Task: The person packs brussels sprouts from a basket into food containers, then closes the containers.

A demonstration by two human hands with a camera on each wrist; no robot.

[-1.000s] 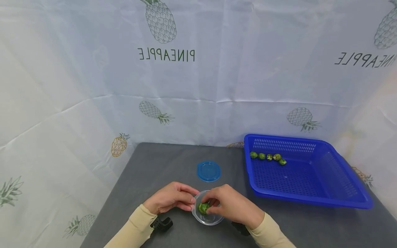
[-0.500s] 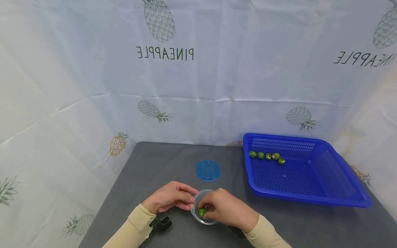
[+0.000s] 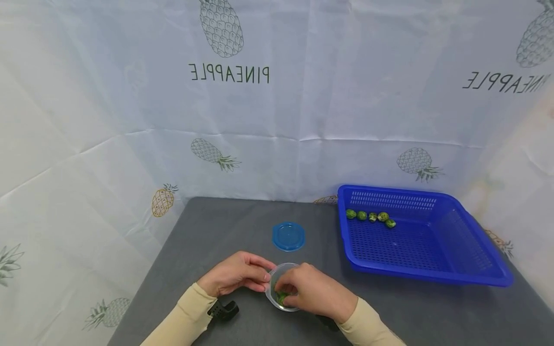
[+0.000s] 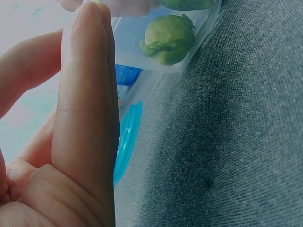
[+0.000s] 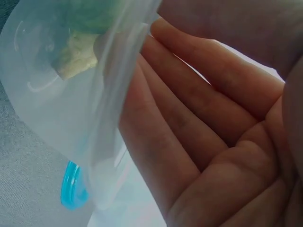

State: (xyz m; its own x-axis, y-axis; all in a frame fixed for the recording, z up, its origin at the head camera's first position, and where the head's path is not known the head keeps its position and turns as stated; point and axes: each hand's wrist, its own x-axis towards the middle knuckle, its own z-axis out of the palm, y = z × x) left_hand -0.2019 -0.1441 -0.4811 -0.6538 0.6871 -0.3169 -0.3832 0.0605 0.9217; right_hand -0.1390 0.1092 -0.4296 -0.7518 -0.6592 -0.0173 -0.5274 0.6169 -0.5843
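My left hand pinches the left rim of a small clear plastic container between thumb and fingers. Inside it, the fingers of my right hand are curled around a Brussels sprout, which they partly cover. Through the clear wall, the left wrist view shows one Brussels sprout at the bottom and part of another sprout at the top edge. Seen from the right wrist, the container wall blurs a green and pale sprout, and the right fingertips are hidden.
A round blue lid lies flat on the grey table behind the container. To the right stands a blue plastic basket, with several Brussels sprouts in its far left corner. A pineapple-print curtain closes off the back.
My right hand has lowered the sprout deeper into the container, so its fingers cover more of it. The left hand keeps its hold on the rim. The head view has shifted slightly.
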